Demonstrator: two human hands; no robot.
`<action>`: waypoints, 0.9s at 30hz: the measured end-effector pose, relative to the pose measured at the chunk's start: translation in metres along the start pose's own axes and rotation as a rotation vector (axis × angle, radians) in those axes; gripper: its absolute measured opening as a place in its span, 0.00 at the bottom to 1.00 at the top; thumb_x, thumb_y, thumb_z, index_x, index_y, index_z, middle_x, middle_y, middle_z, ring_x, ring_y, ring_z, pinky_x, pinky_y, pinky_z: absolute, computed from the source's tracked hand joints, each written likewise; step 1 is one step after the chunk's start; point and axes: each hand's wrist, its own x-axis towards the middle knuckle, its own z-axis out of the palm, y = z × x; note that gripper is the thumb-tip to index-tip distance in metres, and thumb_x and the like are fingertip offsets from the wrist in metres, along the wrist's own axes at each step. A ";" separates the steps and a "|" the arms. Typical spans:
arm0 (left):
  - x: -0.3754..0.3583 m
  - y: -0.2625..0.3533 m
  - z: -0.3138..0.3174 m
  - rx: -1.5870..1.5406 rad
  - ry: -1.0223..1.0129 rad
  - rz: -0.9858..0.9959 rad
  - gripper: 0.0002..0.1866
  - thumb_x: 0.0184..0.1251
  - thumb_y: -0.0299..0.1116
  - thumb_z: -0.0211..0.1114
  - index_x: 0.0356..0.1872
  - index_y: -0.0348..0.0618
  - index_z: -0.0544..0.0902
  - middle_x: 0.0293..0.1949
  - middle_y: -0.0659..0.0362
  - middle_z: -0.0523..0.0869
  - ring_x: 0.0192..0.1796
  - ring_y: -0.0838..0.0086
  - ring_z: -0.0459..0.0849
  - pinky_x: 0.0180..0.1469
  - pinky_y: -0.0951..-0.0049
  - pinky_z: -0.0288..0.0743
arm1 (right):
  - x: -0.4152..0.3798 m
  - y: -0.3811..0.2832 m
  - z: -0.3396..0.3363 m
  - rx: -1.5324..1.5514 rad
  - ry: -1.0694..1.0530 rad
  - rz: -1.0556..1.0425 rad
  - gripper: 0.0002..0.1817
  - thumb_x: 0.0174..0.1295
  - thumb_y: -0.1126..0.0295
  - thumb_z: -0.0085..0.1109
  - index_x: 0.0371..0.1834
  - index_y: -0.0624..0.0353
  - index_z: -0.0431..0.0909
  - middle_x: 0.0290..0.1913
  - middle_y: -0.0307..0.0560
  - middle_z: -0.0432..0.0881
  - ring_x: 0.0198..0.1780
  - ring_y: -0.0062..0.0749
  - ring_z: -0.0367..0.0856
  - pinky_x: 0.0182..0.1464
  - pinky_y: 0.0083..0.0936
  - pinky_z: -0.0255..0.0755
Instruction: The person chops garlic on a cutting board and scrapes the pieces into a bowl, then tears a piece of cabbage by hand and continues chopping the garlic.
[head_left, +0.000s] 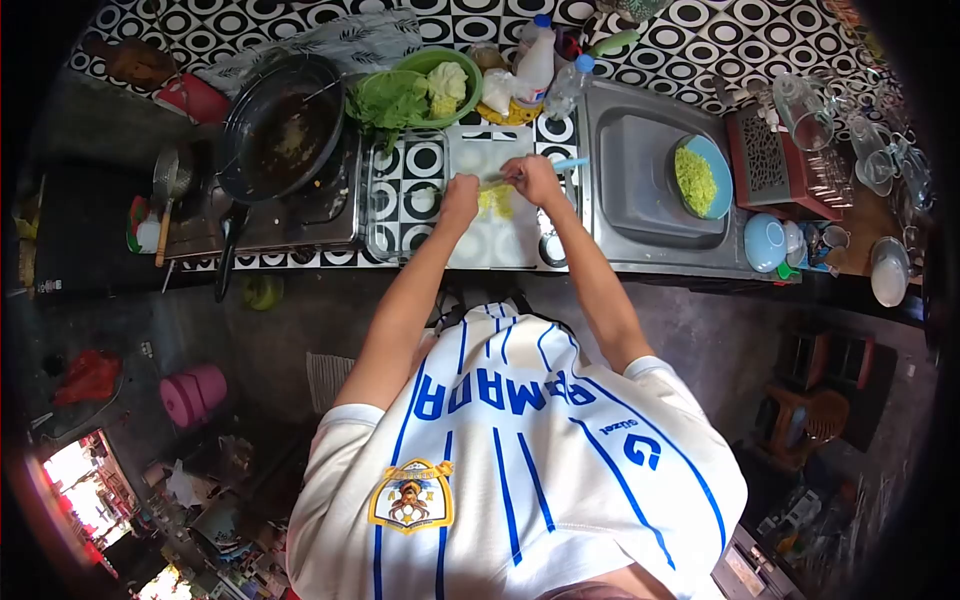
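Observation:
My left hand (462, 194) is closed like a fist over the left part of a pale cutting board (510, 245); what its fingers hold is hidden. Close by on the right, my right hand (533, 180) is closed around a knife whose light blue handle (572, 163) sticks out to the right. Its blade is mostly hidden between the hands. Chopped yellow-green vegetable (495, 203) lies on the board under my hands. Behind the board stands a green basin (470, 72) with leafy greens (390, 100) and a pale cabbage piece (446, 82).
On the left, a large dark wok (285, 130) rests on the stove (335, 215), its handle pointing toward me. To the right, the sink (650, 235) holds a blue bowl (722, 185) of shredded vegetable. Bottles (537, 65) stand behind the board; glasses and a dish rack (780, 165) are far right.

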 end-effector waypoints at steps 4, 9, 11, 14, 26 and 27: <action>0.008 -0.010 -0.004 -0.029 0.034 0.059 0.05 0.60 0.23 0.65 0.37 0.37 0.85 0.41 0.39 0.85 0.46 0.44 0.87 0.46 0.51 0.83 | 0.003 -0.009 -0.004 0.043 0.065 0.018 0.09 0.46 0.78 0.71 0.32 0.57 0.86 0.30 0.47 0.89 0.34 0.42 0.88 0.37 0.32 0.79; 0.002 -0.010 -0.001 0.019 -0.032 0.058 0.06 0.59 0.23 0.68 0.38 0.38 0.86 0.42 0.40 0.85 0.47 0.44 0.86 0.49 0.52 0.83 | -0.011 -0.016 0.000 0.007 0.021 0.036 0.07 0.46 0.78 0.71 0.30 0.57 0.85 0.29 0.47 0.88 0.34 0.42 0.89 0.37 0.32 0.79; -0.001 -0.013 -0.001 -0.027 -0.052 0.061 0.07 0.58 0.23 0.69 0.38 0.38 0.87 0.43 0.40 0.85 0.48 0.44 0.86 0.51 0.53 0.83 | -0.024 -0.026 0.001 0.033 0.069 0.083 0.07 0.46 0.77 0.71 0.30 0.57 0.86 0.30 0.47 0.88 0.33 0.42 0.89 0.38 0.32 0.79; 0.009 -0.015 0.001 0.020 -0.097 0.091 0.06 0.58 0.22 0.67 0.36 0.37 0.87 0.43 0.39 0.85 0.48 0.44 0.87 0.52 0.52 0.83 | -0.025 -0.016 0.009 -0.020 0.039 0.057 0.06 0.46 0.75 0.72 0.29 0.57 0.87 0.30 0.48 0.88 0.33 0.40 0.89 0.37 0.32 0.80; 0.029 -0.032 -0.003 0.025 -0.210 0.230 0.04 0.49 0.23 0.68 0.25 0.45 0.88 0.41 0.42 0.87 0.47 0.48 0.87 0.52 0.54 0.83 | -0.050 -0.046 0.035 -0.077 0.184 0.194 0.05 0.45 0.75 0.65 0.26 0.54 0.87 0.27 0.51 0.86 0.32 0.48 0.87 0.37 0.39 0.80; 0.021 -0.041 0.008 -0.011 -0.214 0.241 0.04 0.48 0.23 0.68 0.25 0.45 0.87 0.40 0.43 0.87 0.46 0.48 0.87 0.51 0.55 0.83 | -0.061 -0.049 0.041 -0.055 0.173 0.234 0.05 0.45 0.75 0.65 0.26 0.54 0.87 0.27 0.52 0.86 0.32 0.48 0.87 0.37 0.39 0.80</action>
